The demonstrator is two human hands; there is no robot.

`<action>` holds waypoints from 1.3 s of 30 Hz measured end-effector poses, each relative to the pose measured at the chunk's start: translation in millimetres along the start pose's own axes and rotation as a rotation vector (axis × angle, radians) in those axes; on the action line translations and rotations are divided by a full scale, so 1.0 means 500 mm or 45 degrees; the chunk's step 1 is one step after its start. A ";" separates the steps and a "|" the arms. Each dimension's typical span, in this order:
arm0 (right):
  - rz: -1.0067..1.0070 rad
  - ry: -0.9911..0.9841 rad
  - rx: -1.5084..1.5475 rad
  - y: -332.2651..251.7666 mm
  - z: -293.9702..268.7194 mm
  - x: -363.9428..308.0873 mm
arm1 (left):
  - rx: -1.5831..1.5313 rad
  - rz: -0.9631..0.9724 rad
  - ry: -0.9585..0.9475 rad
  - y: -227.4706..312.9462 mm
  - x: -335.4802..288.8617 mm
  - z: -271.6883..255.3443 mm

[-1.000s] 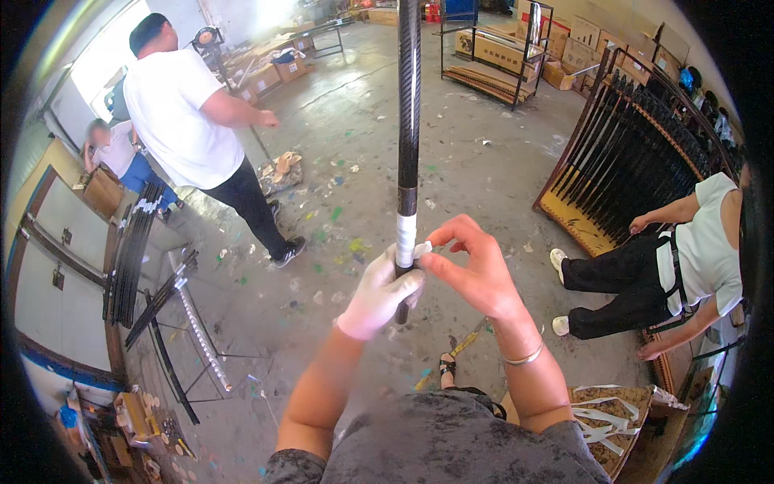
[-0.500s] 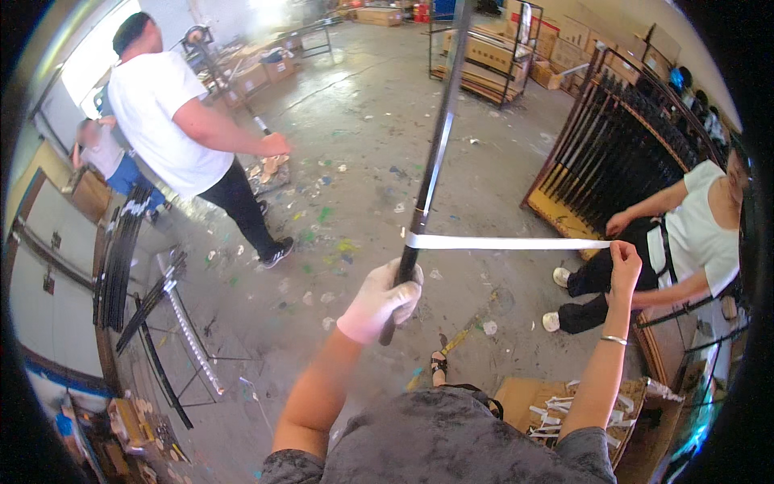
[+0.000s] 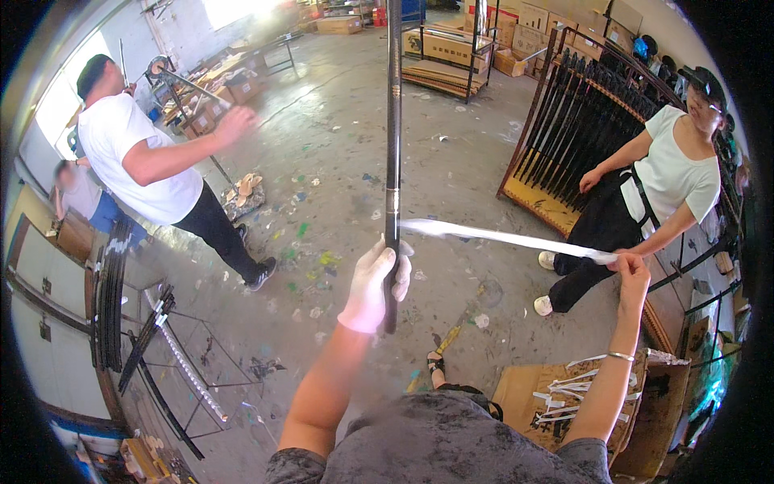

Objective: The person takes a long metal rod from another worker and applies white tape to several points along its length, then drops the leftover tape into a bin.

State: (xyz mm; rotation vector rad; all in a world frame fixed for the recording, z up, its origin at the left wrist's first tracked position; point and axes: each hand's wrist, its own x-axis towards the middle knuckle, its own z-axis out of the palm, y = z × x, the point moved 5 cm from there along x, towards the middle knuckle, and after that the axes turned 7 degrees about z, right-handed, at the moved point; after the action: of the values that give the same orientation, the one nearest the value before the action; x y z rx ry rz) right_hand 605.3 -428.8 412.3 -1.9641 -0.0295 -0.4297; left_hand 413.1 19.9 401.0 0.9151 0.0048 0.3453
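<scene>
Hands closed, left (image 3: 373, 278) round rod (image 3: 394, 145), right (image 3: 634, 276) pinching white strip (image 3: 516, 237); co-worker (image 3: 681, 165) beyond, cardboard box (image 3: 518, 389) below.

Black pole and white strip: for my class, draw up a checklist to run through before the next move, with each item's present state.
1. Left hand gripping the black pole: ok.
2. Right hand pinching the white strip: ok.
3. Both hands gloved: not ok; the right is bare.
4. Strip attached to the pole: cannot tell.
5. Right hand clear of the co-worker on the right: cannot tell; they overlap in view.
</scene>
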 end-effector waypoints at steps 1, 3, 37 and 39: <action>0.035 0.024 0.018 0.010 -0.010 0.003 | 0.057 0.048 0.032 0.003 0.003 -0.006; 0.090 0.032 -0.021 0.031 -0.036 0.006 | 0.174 0.145 0.093 0.014 0.010 -0.018; 0.425 0.401 -1.728 0.124 -0.397 -0.365 | -0.640 -1.074 0.598 -0.897 0.338 0.301; 0.497 0.427 -1.737 0.137 -0.415 -0.354 | -0.639 -0.989 0.721 -0.912 0.346 0.322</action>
State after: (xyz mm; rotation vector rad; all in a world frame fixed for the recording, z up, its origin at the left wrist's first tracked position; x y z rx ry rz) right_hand 395.4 -612.0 371.8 -3.0602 1.1015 -0.5737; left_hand 733.4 -308.8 169.9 0.2465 0.7450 -0.1339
